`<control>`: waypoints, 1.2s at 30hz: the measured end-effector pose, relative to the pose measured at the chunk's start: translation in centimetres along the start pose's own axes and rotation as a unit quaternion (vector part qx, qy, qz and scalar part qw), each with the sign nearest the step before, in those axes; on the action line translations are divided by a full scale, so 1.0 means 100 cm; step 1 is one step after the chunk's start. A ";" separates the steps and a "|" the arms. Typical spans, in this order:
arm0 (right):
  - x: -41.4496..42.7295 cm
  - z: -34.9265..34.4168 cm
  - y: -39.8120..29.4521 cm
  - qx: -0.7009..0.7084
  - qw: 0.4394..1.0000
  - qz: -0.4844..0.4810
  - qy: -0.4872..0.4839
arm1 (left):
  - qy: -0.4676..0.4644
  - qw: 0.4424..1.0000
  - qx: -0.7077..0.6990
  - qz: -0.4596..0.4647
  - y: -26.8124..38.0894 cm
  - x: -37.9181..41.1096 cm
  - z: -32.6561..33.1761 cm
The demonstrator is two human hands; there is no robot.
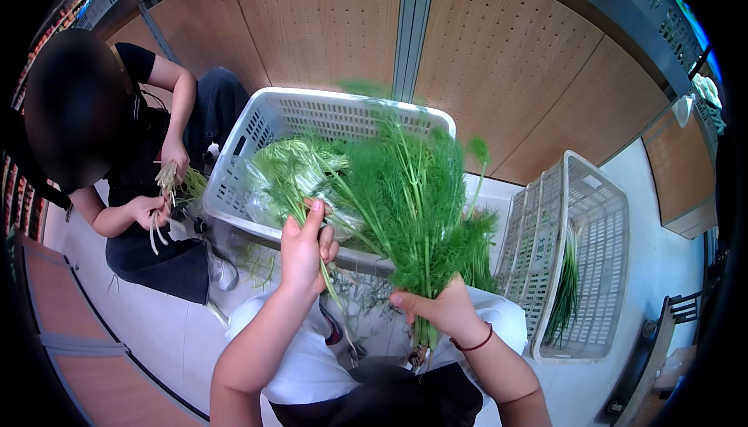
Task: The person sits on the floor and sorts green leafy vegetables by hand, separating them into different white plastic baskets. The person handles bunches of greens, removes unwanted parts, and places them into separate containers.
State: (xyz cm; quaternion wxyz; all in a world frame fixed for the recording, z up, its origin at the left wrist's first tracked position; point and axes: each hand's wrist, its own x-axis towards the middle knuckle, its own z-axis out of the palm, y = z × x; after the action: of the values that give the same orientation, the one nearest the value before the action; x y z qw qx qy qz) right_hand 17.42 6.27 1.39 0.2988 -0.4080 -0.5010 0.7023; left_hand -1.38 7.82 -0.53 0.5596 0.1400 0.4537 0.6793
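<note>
My right hand (435,307) is closed around the lower stems of a big bunch of feathery green fennel or dill (418,205), its roots hanging below the fist. In my left hand (307,246) are a few thin stems (333,287) of a similar plant, pinched between thumb and fingers, with roots trailing downward. Beyond both hands stands a white plastic crate (266,228) holding more greens (304,164), some in clear plastic. The tops of the large bunch hang over that crate and look slightly blurred.
A co-worker (158,135) sits at the left, holding pale stems (166,184). At the right, a second crate (613,251) contains long green leaves (564,292). Perforated wooden panels (327,18) rise behind. Plant scraps (257,263) lie on the tiled floor.
</note>
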 end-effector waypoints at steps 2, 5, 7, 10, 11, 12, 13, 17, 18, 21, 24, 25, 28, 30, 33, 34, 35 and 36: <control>0.001 0.004 -0.001 0.014 1.000 -0.005 0.000 | -0.006 1.000 0.011 0.006 0.000 -0.002 0.002; 0.004 0.001 0.003 0.023 1.000 -0.006 0.008 | -0.051 0.998 0.026 -0.009 -0.001 -0.005 0.004; 0.005 0.001 0.005 0.032 0.999 -0.016 0.022 | -0.071 0.996 0.045 -0.021 -0.002 -0.007 0.006; 0.008 0.000 0.001 0.049 0.996 -0.047 0.060 | -0.096 0.991 0.083 -0.030 -0.004 -0.010 0.008; 0.008 0.000 0.000 0.049 0.996 -0.047 0.064 | -0.111 0.988 0.102 -0.041 -0.004 -0.012 0.007; 0.009 0.000 0.000 0.048 0.995 -0.047 0.068 | -0.127 0.983 0.121 -0.052 -0.004 -0.013 0.006; 0.009 -0.001 -0.001 0.047 0.995 -0.047 0.072 | -0.143 0.978 0.139 -0.063 -0.004 -0.015 0.006; 0.010 0.002 0.000 0.088 0.993 -0.045 0.063 | -0.179 0.962 0.182 -0.100 -0.007 -0.025 0.012; 0.010 0.002 0.002 0.093 0.993 -0.043 0.059 | -0.173 0.963 0.177 -0.110 -0.007 -0.029 0.015; 0.011 0.002 0.005 0.069 0.995 -0.055 0.035 | -0.205 0.956 0.184 -0.102 -0.006 -0.032 0.018; 0.012 0.003 0.010 0.054 0.997 -0.052 0.027 | -0.220 0.950 0.194 -0.111 -0.013 -0.034 0.015; 0.012 0.003 0.011 0.053 0.997 -0.047 0.028 | -0.209 0.952 0.199 -0.104 -0.012 -0.035 0.015; 0.010 0.003 0.003 0.089 0.996 -0.008 0.018 | -0.171 0.961 0.198 -0.085 -0.007 -0.035 0.016; 0.010 -0.004 0.011 0.087 0.996 -0.013 -0.002 | -0.140 0.972 0.175 -0.075 -0.001 -0.029 0.015; 0.010 -0.004 0.007 0.157 0.987 0.017 -0.012 | -0.123 0.981 0.145 -0.037 0.004 -0.021 0.009; 0.010 -0.004 0.004 0.192 0.981 0.033 -0.011 | -0.119 0.985 0.119 -0.033 0.006 -0.019 0.005; 0.010 -0.005 0.004 0.201 0.979 0.034 -0.030 | -0.104 0.989 0.100 -0.019 0.008 -0.017 0.003; 0.010 -0.006 0.003 0.210 0.976 0.033 -0.048 | -0.090 0.993 0.080 -0.006 0.011 -0.013 0.001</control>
State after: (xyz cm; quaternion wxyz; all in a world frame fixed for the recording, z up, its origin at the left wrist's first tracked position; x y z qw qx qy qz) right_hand 17.46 7.24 0.70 0.3299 -0.3186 -0.3426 0.8199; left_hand -1.61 6.75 0.81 0.5893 0.2424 0.4550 0.6221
